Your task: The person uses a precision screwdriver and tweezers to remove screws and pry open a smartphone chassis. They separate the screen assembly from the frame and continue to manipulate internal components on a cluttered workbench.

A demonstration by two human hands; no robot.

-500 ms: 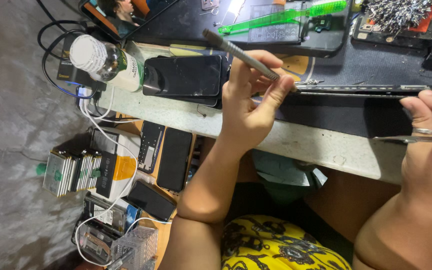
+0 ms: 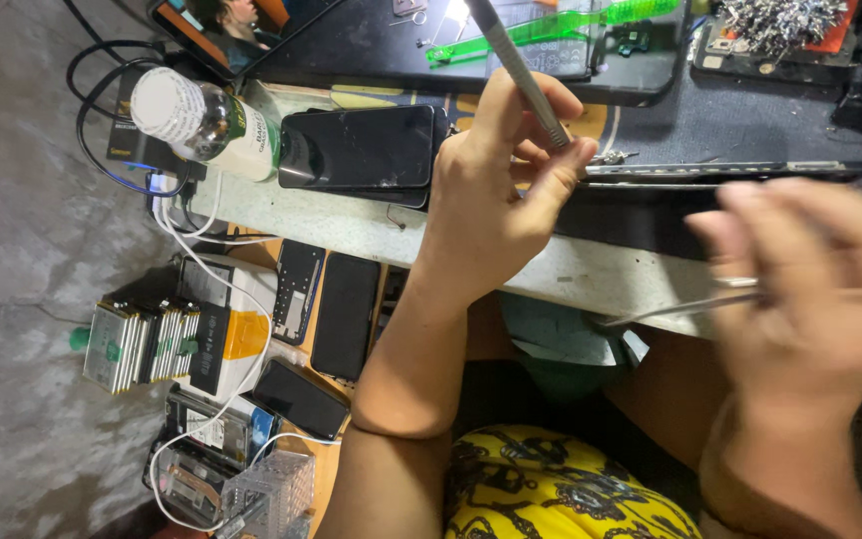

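My left hand (image 2: 491, 200) grips a slim grey metal tool (image 2: 521, 70) that points up and away over the bench. Its fingertips rest at the left end of a thin black phone (image 2: 720, 172), which lies edge-on on the dark work mat. My right hand (image 2: 810, 289) is blurred by motion at the right. It holds silver tweezers (image 2: 670, 307) whose tips point left over the pale front edge of the bench (image 2: 351, 225). A ring shows on one finger of that hand.
A stack of black phones (image 2: 361, 150) and a capped bottle (image 2: 202, 120) lie left of my left hand. A green tool (image 2: 551, 25) and a pile of small metal parts (image 2: 780, 20) sit at the back. Below the bench are phones (image 2: 341, 309), battery packs (image 2: 142, 344) and white cables.
The grey tool in my left hand has swung to a steeper angle. My right hand has moved left with the tweezers and is now blurred.
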